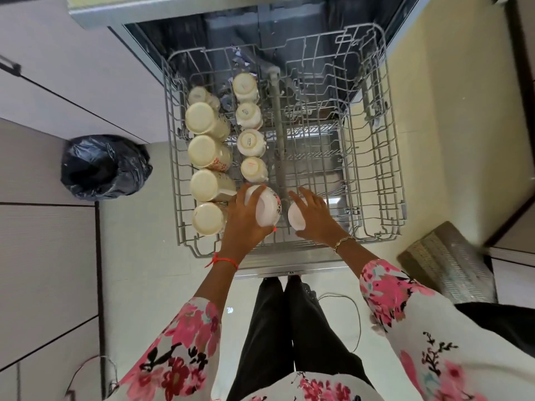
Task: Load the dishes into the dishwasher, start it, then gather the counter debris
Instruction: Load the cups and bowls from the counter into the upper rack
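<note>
Mug [267, 210] in left hand [245, 224], small cup [296, 219] in right hand [316, 217].

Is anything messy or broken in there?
Nothing looks broken or spilled. The cups stand bottom-up in neat rows in the rack. One odd bit: a thin cable loops loose on the floor beside the person's legs.

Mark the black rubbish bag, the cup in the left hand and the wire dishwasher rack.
Black plastic rubbish bag [101, 166], head view, crumpled middle.
White floral ceramic cup [267, 209] held by left hand [246, 222], head view, white body.
Grey wire dishwasher rack [386, 180], head view, right wall.
</note>
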